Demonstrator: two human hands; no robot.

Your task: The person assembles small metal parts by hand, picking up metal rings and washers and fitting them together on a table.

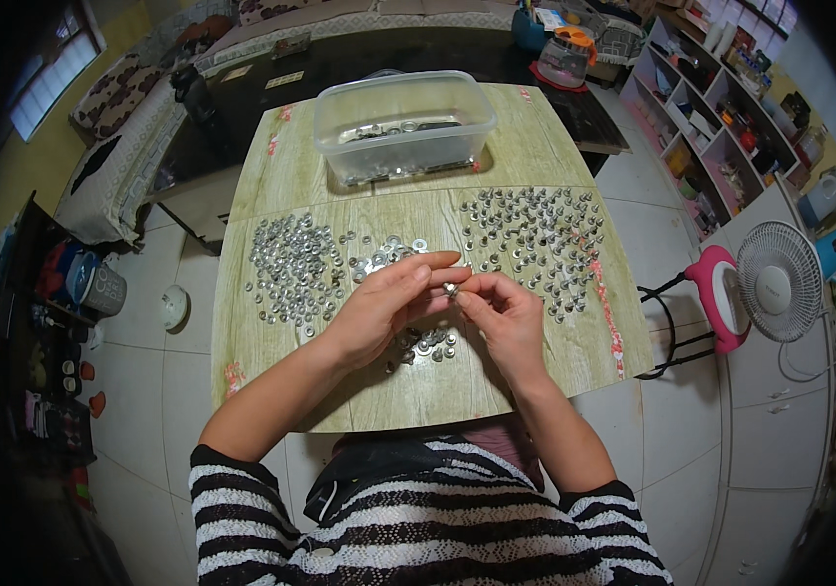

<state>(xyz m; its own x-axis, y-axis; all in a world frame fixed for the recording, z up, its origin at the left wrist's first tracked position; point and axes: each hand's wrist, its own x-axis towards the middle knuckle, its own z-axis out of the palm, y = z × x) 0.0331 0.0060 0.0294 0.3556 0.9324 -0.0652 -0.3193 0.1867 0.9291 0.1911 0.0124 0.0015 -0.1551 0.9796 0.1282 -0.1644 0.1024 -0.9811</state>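
In front of me, over the middle of the table, my two hands meet around a small shiny metal fastener [451, 289]. My right hand [506, 311] pinches it between thumb and forefinger. My left hand [389, 299] is curled against its other side, fingertips touching it. Small silver round nut-like pieces [293, 256] are heaped on the left. Flat metal washers [379, 256] lie just beyond my left hand, which partly hides them. Pointed screw-like pieces [540, 234] spread across the right. Close to me, below my hands, sits a little pile of metal fasteners [430, 346].
A clear plastic tub [403, 112] with dark contents stands at the far side of the wood-patterned table [340, 396]. Beyond is a dark table [369, 54] with a jug [566, 59]. To the right are a pink-and-black stool [716, 298] and a white fan [777, 278].
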